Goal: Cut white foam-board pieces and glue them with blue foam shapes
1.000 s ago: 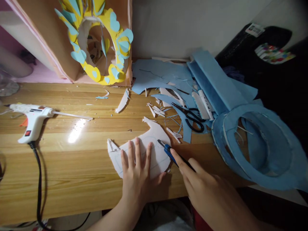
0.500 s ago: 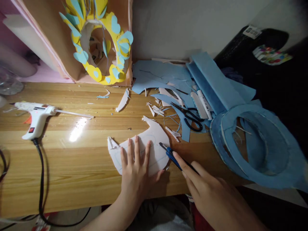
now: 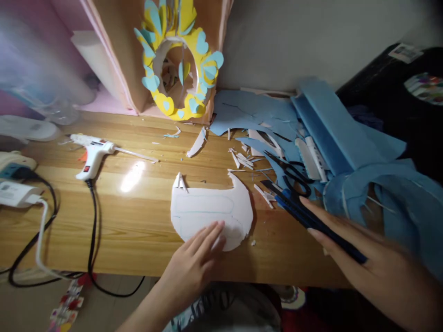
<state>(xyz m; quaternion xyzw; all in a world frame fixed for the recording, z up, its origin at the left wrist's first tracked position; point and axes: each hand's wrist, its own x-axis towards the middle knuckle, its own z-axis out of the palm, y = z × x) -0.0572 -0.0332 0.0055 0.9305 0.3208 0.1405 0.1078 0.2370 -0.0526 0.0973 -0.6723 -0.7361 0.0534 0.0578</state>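
Observation:
A white foam board piece [image 3: 204, 203] with jagged edges lies flat on the wooden table, blue outlines drawn on it. At its lower edge is my left hand [image 3: 199, 258], fingers stretched out and close together, their tips over the board; whether they press on it I cannot tell. My right hand [image 3: 360, 253] is closed around a blue utility knife [image 3: 301, 210], held to the right of the board. The knife's blade is out and points up and left, near white scraps [image 3: 265, 194] and black scissors [image 3: 294, 173].
A white glue gun [image 3: 95, 152] with its cord lies at left, near a white plug [image 3: 15, 193]. Behind stands a yellow and blue paper wreath [image 3: 168, 105] against a peach box. Blue sheets [image 3: 249, 108] and a blue ring-shaped piece [image 3: 384, 173] occupy the right side.
My right hand has carried the knife away from the board to the right. My left hand has slid down toward the board's lower edge, its fingers drawn together. The view has shifted left.

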